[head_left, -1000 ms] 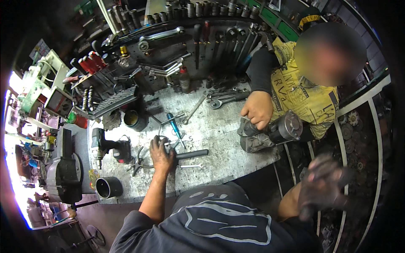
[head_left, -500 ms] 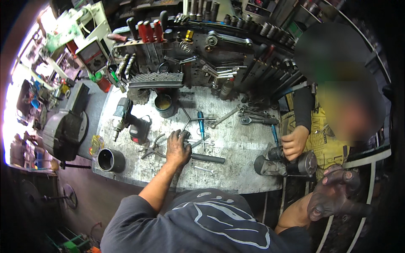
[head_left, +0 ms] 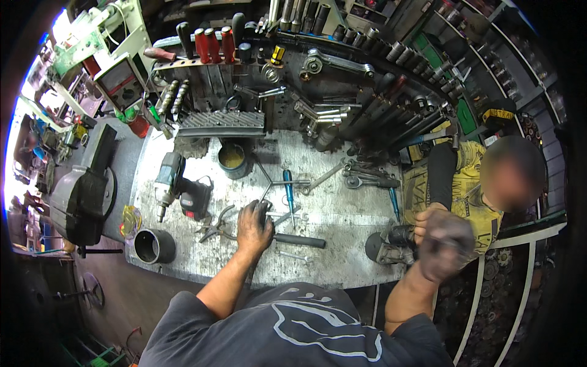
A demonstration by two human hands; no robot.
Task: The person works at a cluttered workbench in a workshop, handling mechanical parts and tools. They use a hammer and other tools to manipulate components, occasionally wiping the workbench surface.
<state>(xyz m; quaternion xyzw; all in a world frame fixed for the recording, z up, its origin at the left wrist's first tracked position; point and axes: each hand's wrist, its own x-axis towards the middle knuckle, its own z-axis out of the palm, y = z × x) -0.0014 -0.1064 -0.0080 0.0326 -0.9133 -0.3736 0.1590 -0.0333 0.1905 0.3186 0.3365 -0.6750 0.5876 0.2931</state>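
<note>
My left hand [head_left: 255, 230], darkened with grime, rests on the metal bench [head_left: 342, 260] with fingers stretched forward. Beside it lie pliers [head_left: 219, 225], a tool with a black handle [head_left: 301, 240] and a small wrench [head_left: 293, 256]. A blue screwdriver [head_left: 288, 191] and a three-armed wrench [head_left: 271, 182] lie just beyond its fingertips. My right hand [head_left: 446, 246] is raised at the bench's right end, smeared by motion, so its fingers cannot be read. It partly covers a dark motor-like part [head_left: 384, 249] and a co-worker's hand [head_left: 423, 221] there.
A cordless impact wrench [head_left: 170, 180], a tin [head_left: 233, 160] and a black cylinder [head_left: 154, 246] stand on the bench's left half. Left of it is a large vise [head_left: 85, 183]. Ratchets [head_left: 367, 181] lie at the right. A co-worker in yellow [head_left: 471, 156] stands there.
My right hand has moved left and up from a palm-up, spread-finger pose, now blurred in front of the motor-like part. My left hand stays by the same tools. The view has shifted slightly.
</note>
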